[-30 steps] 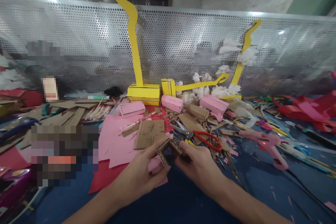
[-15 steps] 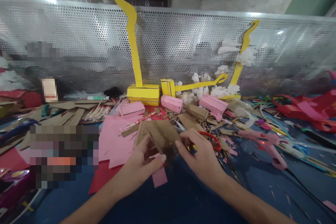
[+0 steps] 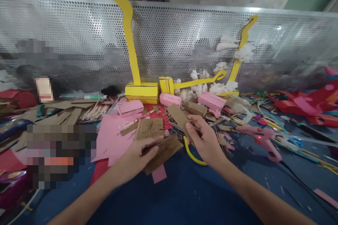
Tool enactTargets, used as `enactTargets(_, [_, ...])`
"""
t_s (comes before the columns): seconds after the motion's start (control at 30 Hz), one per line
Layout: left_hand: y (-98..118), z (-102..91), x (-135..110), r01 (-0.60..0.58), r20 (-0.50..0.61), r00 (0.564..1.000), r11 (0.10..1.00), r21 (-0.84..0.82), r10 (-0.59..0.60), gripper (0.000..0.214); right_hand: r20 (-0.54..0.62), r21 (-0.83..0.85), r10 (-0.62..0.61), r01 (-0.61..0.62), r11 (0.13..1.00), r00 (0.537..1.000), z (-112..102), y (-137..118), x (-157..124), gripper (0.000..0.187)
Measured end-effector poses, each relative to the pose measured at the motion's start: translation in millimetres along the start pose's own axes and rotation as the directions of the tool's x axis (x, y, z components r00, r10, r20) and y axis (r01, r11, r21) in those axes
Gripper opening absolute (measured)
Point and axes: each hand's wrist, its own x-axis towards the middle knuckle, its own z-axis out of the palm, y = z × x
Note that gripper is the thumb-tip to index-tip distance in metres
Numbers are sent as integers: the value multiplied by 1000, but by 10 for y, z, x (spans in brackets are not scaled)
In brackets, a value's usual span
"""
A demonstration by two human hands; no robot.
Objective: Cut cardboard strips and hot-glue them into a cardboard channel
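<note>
My left hand (image 3: pixel 146 153) is closed on a folded-looking piece of brown cardboard (image 3: pixel 167 152), tilted above the blue table (image 3: pixel 169 200). Between the thumb and fingers of my right hand (image 3: pixel 202 133) is a flat cardboard strip (image 3: pixel 179 119), slanting up to the left. Just below that hand lies a yellow loop handle (image 3: pixel 193 154), perhaps of scissors; the rest of it is hidden. Another cardboard piece (image 3: pixel 151 127) lies behind my left hand, beside a large pink sheet (image 3: pixel 113 137). A small pink paper piece (image 3: pixel 159 174) sits under the held cardboard.
Pink wrapped boxes (image 3: pixel 130 107) stand behind, before a yellow hook-topped stand (image 3: pixel 141 92) and a perforated metal panel (image 3: pixel 163 35). At right rests a pink glue gun (image 3: pixel 266 139) with its black cord. Cardboard scraps (image 3: pixel 66 112) are piled on the left; red shapes (image 3: pixel 298 105) lie far right.
The cardboard pieces that were close together between my hands are now apart. My right hand has raised a strip, and the piece in my left hand has turned flatter. The view has shifted slightly.
</note>
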Motion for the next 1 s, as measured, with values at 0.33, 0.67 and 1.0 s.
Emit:
enactTargets(0.33, [107,-263,-27,-117,-263,942,940,319,207,36,337,-177,-132,200,964,932,-224,-111,18,5])
enactTargets(0.67, [150,-128,-186,-290,51,945,757,586,322,21,411,-307,-145,286,907,900,-251,-310,-120,12])
enactTargets(1.0, [-92,-272,-108,-119,-166,950,796,593,265,27,-400,-719,100,-380,582,911,-2185,355,-1198,31])
